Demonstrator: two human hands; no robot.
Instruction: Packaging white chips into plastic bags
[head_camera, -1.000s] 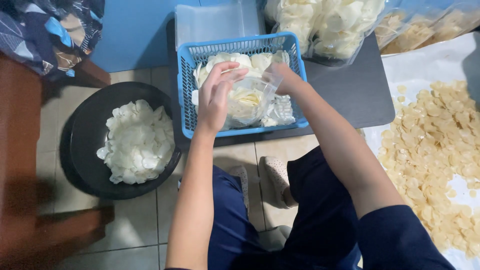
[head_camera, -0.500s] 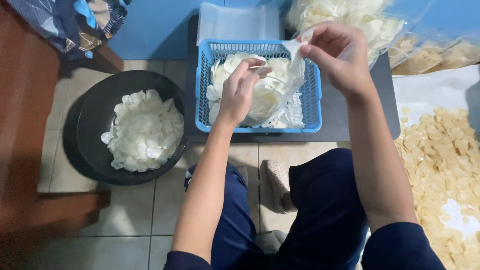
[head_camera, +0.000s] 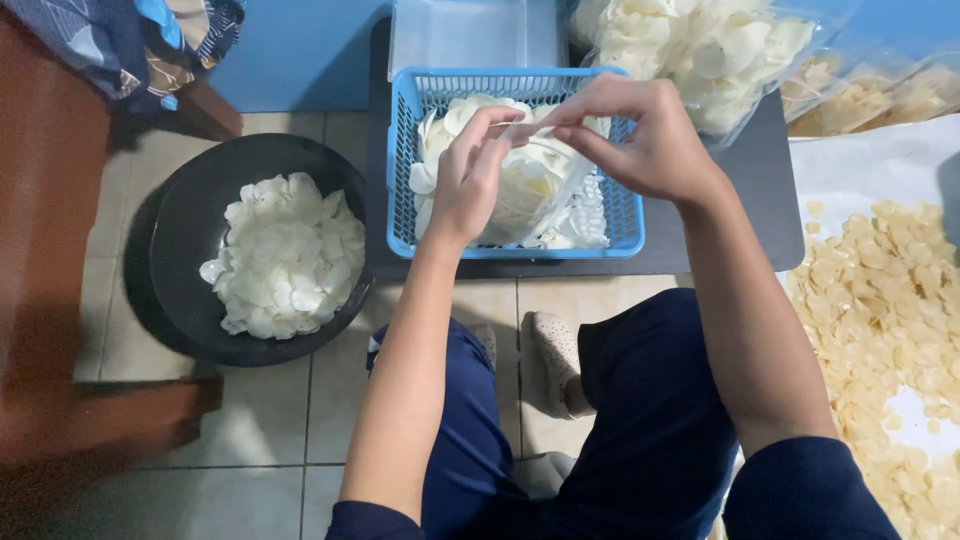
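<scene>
Head view: hands masking bag mouth.

Both hands at clear bag of white chips over blue basket.
Left hand and right hand pinched the clear bag mouth above the blue basket on the dark tabletop; black bowl of white chips sat left, on the floor.

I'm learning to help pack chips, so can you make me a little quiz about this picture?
1. True or false: the basket is blue.
2. What do both hands hold over the basket?
3. Which bowl side holds white chips: the person's left or right?

Key:
1. True.
2. The left hand and right hand pinch the top of a clear bag of chips.
3. Left.
</scene>
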